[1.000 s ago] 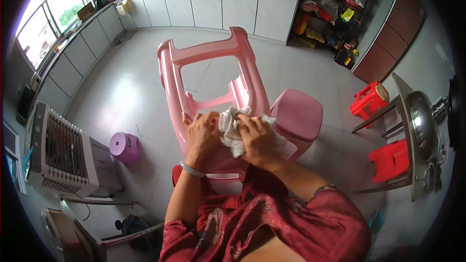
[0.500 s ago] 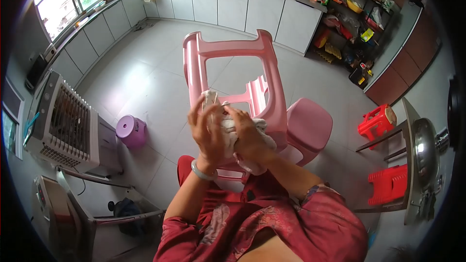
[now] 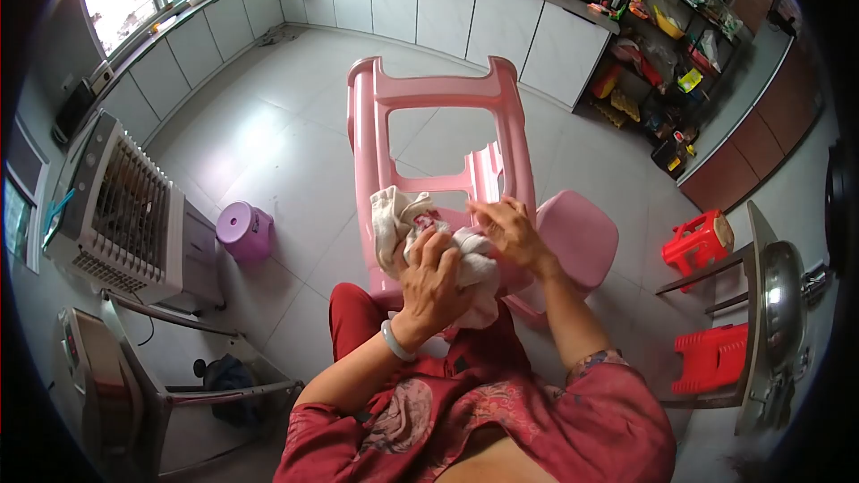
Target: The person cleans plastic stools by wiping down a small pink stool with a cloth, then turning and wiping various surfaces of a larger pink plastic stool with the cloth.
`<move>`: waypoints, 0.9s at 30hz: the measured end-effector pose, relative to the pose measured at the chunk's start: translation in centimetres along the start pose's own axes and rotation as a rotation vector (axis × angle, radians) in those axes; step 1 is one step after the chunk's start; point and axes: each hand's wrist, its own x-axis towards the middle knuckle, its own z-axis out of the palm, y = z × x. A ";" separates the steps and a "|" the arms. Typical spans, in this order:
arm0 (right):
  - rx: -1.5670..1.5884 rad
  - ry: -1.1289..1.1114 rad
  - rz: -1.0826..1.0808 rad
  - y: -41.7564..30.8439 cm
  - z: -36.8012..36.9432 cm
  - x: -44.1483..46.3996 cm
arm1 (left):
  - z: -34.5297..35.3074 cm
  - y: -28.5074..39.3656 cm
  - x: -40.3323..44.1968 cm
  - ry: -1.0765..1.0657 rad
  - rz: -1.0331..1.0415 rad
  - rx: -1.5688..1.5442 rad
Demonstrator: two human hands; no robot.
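A white cloth with a red mark lies bunched over the near side of a pink plastic stool, tipped over in front of my knees. My left hand, with a pale bangle at its wrist, grips the cloth from above. Just right of the cloth, my right hand has its fingers stretched out over the near right part of the stool frame. I cannot tell whether its fingertips touch the cloth. A second pink stool stands upright to the right, its seat partly behind my right arm.
A purple stool and an air cooler are on the left. Red stools sit by a table on the right. White cabinets line the back, beside a loaded shelf rack.
My hands have moved apart. My left hand has come down onto the cloth, while my right hand has left the cloth and shifted right. The camera view has also shifted slightly.
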 end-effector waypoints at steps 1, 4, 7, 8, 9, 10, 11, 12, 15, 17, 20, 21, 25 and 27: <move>-0.099 -0.031 -0.026 0.8 0.6 -0.6 | 0.2 -0.6 -0.5 0.057 0.013 -0.055; -0.224 0.101 -0.027 -0.3 1.5 -0.4 | -2.8 -3.4 -0.8 0.242 -0.040 0.065; -0.215 0.129 -0.035 -0.7 1.6 0.2 | -3.9 -7.5 0.2 0.293 -0.190 0.017; -0.229 0.112 -0.062 -0.9 1.4 0.3 | -3.9 -8.0 1.1 0.256 -0.144 0.034; -0.244 0.096 -0.089 -0.9 1.3 0.4 | -3.7 -8.6 1.9 0.219 -0.097 0.050; -0.231 0.105 -0.102 -0.6 1.2 0.4 | -3.5 -9.2 3.3 0.178 -0.047 0.051; -0.219 0.114 -0.113 -0.2 1.3 0.4 | -3.2 -9.9 4.8 0.141 -0.029 0.047; -0.208 0.122 -0.124 0.1 1.2 0.3 | -2.7 -10.8 6.5 0.128 -0.029 0.089; -0.166 0.021 -0.130 -0.2 0.3 0.6 | -0.8 -15.2 11.9 0.154 0.001 0.220; -0.184 -0.013 -0.120 -0.2 0.1 0.7 | 0.2 -18.7 15.5 0.172 0.025 0.203; -0.187 0.024 -0.119 0.2 0.5 1.1 | 0.9 -22.2 19.5 0.144 0.005 0.114; -0.184 0.051 -0.116 0.4 0.8 1.1 | 1.4 -23.1 20.6 0.132 0.005 0.079; -0.198 0.032 -0.109 -0.4 1.0 1.2 | 4.6 -31.1 24.5 0.335 -0.058 0.050; -0.187 0.027 -0.102 -0.5 1.0 1.1 | 4.6 -33.5 26.1 0.358 -0.255 -0.001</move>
